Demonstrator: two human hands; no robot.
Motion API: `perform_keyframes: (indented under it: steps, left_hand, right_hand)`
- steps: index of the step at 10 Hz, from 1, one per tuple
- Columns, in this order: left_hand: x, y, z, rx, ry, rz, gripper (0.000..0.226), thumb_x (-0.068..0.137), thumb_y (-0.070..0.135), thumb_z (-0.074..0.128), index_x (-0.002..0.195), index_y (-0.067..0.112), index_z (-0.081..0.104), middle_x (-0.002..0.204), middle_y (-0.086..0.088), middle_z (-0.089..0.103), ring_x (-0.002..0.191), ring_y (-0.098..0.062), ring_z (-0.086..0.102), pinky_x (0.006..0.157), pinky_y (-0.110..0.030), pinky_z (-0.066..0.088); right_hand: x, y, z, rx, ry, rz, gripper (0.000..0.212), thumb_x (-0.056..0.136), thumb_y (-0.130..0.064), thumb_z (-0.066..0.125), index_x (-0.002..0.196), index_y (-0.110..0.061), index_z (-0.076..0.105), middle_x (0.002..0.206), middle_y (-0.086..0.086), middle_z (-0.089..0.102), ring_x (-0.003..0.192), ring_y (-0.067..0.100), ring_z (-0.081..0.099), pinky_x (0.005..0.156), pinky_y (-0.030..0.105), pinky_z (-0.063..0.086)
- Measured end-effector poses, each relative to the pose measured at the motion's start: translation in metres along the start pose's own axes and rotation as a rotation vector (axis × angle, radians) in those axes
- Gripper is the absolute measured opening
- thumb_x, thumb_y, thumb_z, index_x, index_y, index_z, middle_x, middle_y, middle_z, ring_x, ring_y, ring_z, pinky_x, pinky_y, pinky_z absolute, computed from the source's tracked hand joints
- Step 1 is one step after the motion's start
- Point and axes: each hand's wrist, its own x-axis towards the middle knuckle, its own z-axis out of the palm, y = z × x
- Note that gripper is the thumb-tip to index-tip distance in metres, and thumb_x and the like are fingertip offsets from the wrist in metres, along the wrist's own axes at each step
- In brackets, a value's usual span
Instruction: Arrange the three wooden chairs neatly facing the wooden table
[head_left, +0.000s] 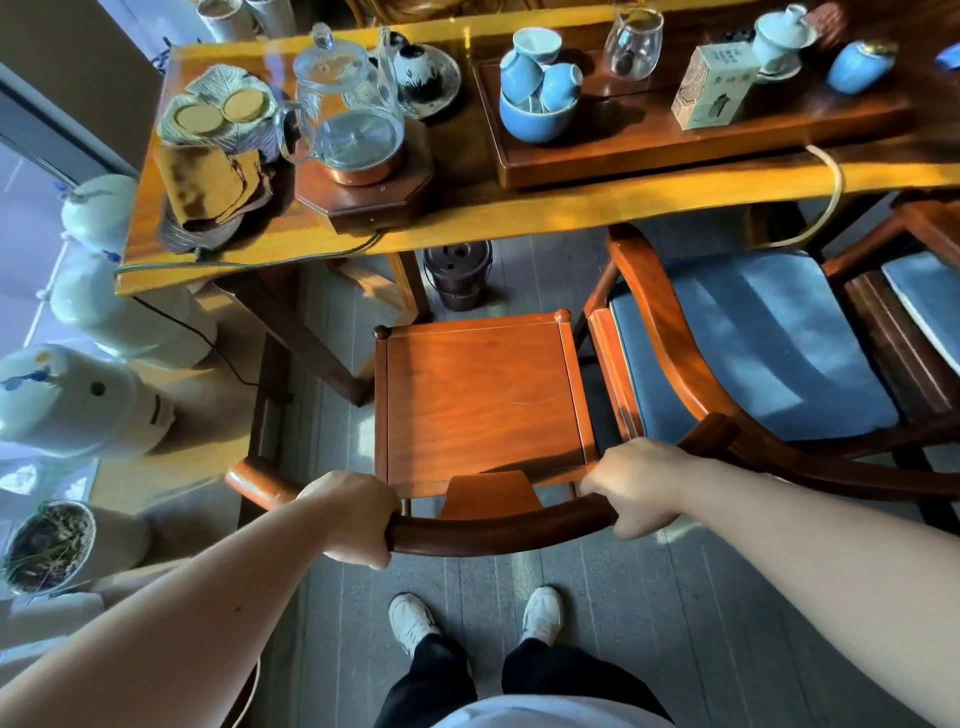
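Head view: left hand (353, 519) and right hand (636, 486) both clamped on the curved top rail (498, 535) of the bare-seat chair (483, 395), fingers fully curled around it, knuckles up. Rail spans between the two fists; backrest splat (488, 493) sits just ahead of the fingers, midway between them. Seat extends forward from the fingers, front edge near the wooden table (519, 208) but not under it. Second chair (753, 353), blue cushion, just beside the right-hand fingers; its armrest end nearly touches the right knuckles, and it looks angled to the table edge. Third chair (919, 301) further out past the right hand, only partly in frame, also cushioned. Small dark bucket (458, 278) on the floor ahead of the seat, under the table edge. Glass kettle (348, 104) and blue cups (540, 88) on the tabletop, well beyond the fingers. White shoes (413, 621) below the rail, behind the hands.
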Motion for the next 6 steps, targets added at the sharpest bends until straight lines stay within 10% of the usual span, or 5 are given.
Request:
perform_keyframes:
  steps: [2, 3, 6]
  left_hand:
    - [-0.006, 0.004, -0.002, 0.007, 0.023, 0.015, 0.013, 0.066, 0.033, 0.060, 0.079, 0.032, 0.058, 0.071, 0.010, 0.064, 0.067, -0.008, 0.060, 0.068, -0.031, 0.057]
    - [-0.013, 0.006, 0.003, 0.038, 0.115, 0.037, 0.023, 0.072, 0.035, 0.056, 0.094, 0.039, 0.053, 0.075, 0.014, 0.060, 0.069, -0.005, 0.057, 0.065, -0.031, 0.056]
    - [-0.039, 0.022, -0.015, 0.260, 0.758, 0.073, 0.079, 0.084, 0.070, 0.035, 0.143, 0.019, 0.040, 0.132, -0.012, 0.058, 0.123, -0.033, 0.050, 0.105, -0.050, 0.039]
  right_hand:
    - [0.006, 0.001, 0.001, -0.032, -0.020, -0.029, 0.032, 0.076, -0.046, 0.067, 0.099, -0.028, 0.055, 0.086, -0.009, 0.060, 0.083, 0.017, 0.057, 0.064, 0.031, 0.044]
    - [0.007, 0.005, 0.006, -0.037, 0.007, -0.032, 0.075, 0.076, -0.067, 0.064, 0.135, -0.029, 0.039, 0.122, -0.003, 0.058, 0.109, 0.021, 0.056, 0.078, 0.036, 0.048]
    - [-0.001, -0.029, -0.055, -0.119, 0.441, -0.114, 0.095, 0.080, -0.075, 0.050, 0.151, -0.036, 0.000, 0.162, 0.008, 0.012, 0.141, 0.031, 0.028, 0.111, 0.049, 0.028]
